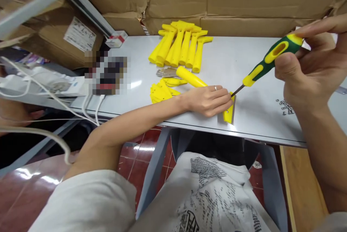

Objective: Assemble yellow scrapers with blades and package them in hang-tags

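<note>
My left hand lies closed over a yellow plastic scraper flat on the table, pressing it down; its handle end sticks out behind the hand. A thin metal blade edge shows along the scraper's wide head. In my right hand is a green and yellow screwdriver, gripped near the butt by thumb and fingers. It slants down to the left, with its tip at the scraper head beside my left fingertips. Whether the tip sits in a screw is hidden.
Several yellow scraper handles lie in a row at the back. Flat yellow plates and metal blades are left of my hand. Loose screws lie right. Cables and a blurred-out object occupy the left; cardboard stands behind.
</note>
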Demonstrator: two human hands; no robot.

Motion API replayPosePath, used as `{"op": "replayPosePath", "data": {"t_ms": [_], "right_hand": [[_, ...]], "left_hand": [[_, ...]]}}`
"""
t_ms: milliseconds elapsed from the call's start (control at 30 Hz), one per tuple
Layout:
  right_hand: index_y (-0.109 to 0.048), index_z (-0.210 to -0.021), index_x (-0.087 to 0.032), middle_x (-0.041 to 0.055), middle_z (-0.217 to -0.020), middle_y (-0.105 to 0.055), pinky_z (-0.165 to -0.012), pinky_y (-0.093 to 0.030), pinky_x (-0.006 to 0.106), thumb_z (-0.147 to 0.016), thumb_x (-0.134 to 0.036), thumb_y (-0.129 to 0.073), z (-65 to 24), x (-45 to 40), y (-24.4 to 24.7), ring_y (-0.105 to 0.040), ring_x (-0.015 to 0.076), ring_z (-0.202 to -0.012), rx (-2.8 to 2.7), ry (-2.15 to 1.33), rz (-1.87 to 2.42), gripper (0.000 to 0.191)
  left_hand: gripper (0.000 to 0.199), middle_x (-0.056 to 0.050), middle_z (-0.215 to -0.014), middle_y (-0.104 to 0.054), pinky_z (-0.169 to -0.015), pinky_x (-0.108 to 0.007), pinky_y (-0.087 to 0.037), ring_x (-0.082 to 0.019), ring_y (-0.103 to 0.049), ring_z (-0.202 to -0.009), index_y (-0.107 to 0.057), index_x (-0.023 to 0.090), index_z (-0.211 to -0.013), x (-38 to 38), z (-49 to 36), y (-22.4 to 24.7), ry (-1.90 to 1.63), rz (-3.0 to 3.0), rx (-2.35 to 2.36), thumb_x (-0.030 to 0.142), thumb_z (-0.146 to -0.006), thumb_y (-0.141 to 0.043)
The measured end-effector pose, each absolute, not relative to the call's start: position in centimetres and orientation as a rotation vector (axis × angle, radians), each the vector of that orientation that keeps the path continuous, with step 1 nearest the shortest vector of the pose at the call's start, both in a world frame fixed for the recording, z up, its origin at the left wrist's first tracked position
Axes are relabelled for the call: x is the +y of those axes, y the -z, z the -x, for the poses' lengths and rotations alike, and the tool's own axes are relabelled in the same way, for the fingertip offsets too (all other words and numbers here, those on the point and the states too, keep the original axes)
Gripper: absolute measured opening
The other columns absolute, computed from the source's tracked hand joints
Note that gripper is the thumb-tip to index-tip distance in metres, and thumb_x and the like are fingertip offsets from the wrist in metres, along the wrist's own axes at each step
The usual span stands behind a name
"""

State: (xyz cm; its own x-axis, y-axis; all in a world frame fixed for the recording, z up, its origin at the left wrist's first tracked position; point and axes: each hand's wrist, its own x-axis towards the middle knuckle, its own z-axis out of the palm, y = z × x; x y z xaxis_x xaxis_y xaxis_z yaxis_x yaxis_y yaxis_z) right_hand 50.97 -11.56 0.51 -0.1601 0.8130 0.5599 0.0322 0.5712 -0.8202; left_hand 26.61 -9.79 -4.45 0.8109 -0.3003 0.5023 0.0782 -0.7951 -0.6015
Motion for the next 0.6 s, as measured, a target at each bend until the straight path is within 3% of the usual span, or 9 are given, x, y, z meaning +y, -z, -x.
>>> {"op": "replayPosePath", "data": {"t_ms": [267,400,467,600], "right_hand": [[-0.06,-0.122,-0.039,0.0003,-0.091,-0.075,-0.047,-0.052,0.032,-0.086,-0.081,-0.079,-50.7,-12.4,-0.5,-0.076,0.0241,-0.082,-1.562,-0.652,0.797,0.059],[-0.068,-0.113,-0.036,-0.0016,-0.078,-0.061,-0.058,-0.056,0.034,-0.083,-0.068,-0.091,-51.8,-11.8,-0.2,-0.064,0.0167,-0.067,-1.55,-0.467,0.708,0.049],[-0.073,-0.113,-0.035,0.0,-0.079,-0.061,-0.052,-0.05,0.031,-0.083,-0.064,-0.092,-51.9,-11.6,-0.3,-0.057,0.0144,-0.064,-1.559,-0.419,0.687,0.046],[-0.071,-0.122,-0.033,0.0052,-0.104,-0.076,-0.04,-0.036,0.027,-0.097,-0.062,-0.08,-51.6,-11.3,0.0,-0.054,0.0109,-0.059,-1.611,-0.504,0.649,0.039]], "left_hand": [[0.015,-0.009,-0.097,-0.079,-0.071,-0.03,-0.061,-0.017,-0.073,-0.085,-0.074,0.013,-0.103,-9.9,-26.5,4.3,0.82,2.384,0.166,0.008,-0.108,-0.06],[0.012,-0.009,-0.093,-0.079,-0.067,-0.028,-0.059,-0.016,-0.072,-0.079,-0.075,0.009,-0.1,-10.1,-26.7,4.0,0.834,2.38,0.158,0.007,-0.106,-0.065],[0.012,-0.009,-0.091,-0.079,-0.067,-0.027,-0.059,-0.015,-0.071,-0.077,-0.075,0.008,-0.099,-10.2,-26.7,3.9,0.84,2.377,0.153,0.007,-0.105,-0.065],[0.015,-0.008,-0.091,-0.079,-0.068,-0.027,-0.059,-0.015,-0.072,-0.08,-0.075,0.009,-0.099,-10.1,-26.7,4.0,0.829,2.373,0.148,0.008,-0.107,-0.062]]}}
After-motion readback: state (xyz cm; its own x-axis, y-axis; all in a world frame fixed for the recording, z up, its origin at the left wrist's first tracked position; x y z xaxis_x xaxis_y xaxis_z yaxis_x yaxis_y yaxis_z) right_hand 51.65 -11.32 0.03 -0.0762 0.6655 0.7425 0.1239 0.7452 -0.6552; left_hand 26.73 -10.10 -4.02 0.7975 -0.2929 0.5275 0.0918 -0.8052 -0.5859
